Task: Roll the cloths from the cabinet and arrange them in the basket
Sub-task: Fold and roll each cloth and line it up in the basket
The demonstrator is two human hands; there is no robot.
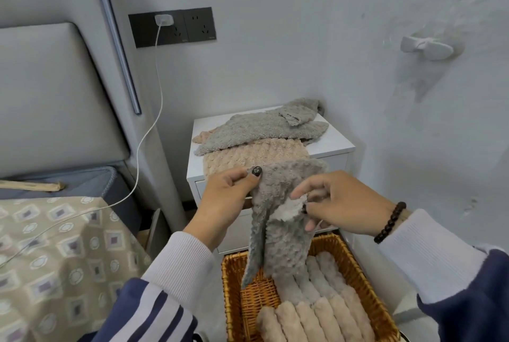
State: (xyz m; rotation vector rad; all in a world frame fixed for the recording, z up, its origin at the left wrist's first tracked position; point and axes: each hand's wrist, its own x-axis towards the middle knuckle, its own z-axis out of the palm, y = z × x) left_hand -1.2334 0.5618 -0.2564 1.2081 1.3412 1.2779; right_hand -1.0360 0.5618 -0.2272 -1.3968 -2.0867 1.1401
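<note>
both hands hold one grey cloth (278, 220) up in the air, above the far end of the wicker basket (234, 281) and in front of the white cabinet (330, 143). the left hand (228, 195) pinches the cloth's upper left edge between thumb and curled fingers, the thumb lying on top of the fabric. the right hand (336, 201) has its fingers bent and its fingertips pinching the cloth's right side, where a pale patch of the fabric shows; a dark bead bracelet (389, 222) sits on that wrist. the cloth hangs down in two loose flaps, its lower ends reaching into the basket.

in the basket, rolled cloths (316, 306) lie side by side along its right side, grey ones toward the far end and beige ones toward the near end; the left side shows bare wicker.

on the cabinet top, a grey unrolled cloth (259, 129) lies spread across the back, overlapping a beige cloth (248, 157) that reaches the front edge.
</note>
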